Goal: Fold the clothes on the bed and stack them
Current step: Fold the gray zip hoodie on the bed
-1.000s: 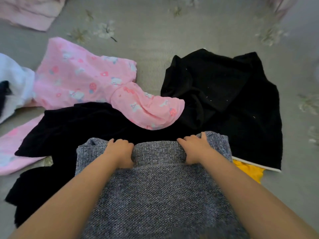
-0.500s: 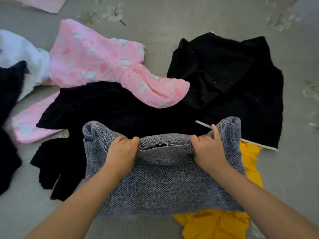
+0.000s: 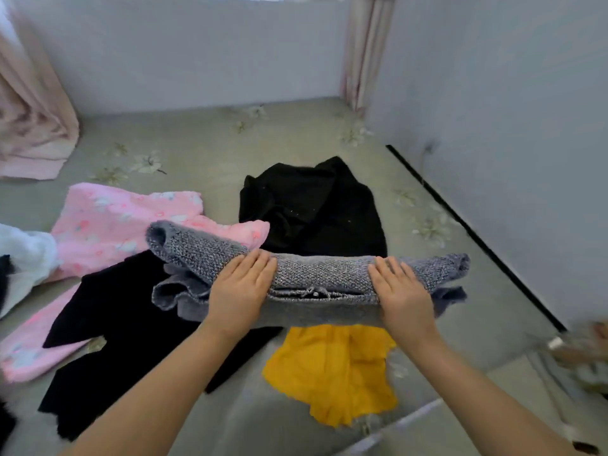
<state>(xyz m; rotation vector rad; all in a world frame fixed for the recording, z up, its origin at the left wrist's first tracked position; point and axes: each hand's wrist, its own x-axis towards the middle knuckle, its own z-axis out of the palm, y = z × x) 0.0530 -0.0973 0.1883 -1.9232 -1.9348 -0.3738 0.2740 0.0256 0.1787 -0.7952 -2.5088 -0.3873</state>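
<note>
Resting palm-down on the folded grey knit sweater (image 3: 316,274), the left hand (image 3: 238,292) and right hand (image 3: 403,292) are lying with fingers extended flat (nothing clenched). The sweater is lying mid-bed, overlapping a yellow garment (image 3: 332,370) and two black garments (image 3: 312,205) (image 3: 125,327). Pink printed pyjamas (image 3: 112,222) are lying just beyond it on the floral bedsheet (image 3: 204,159).

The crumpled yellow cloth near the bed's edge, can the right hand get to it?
Probably yes. The crumpled yellow cloth lies mostly uncovered just below the right hand, but that hand and the left hand lie on the folded grey knitted garment.
</note>
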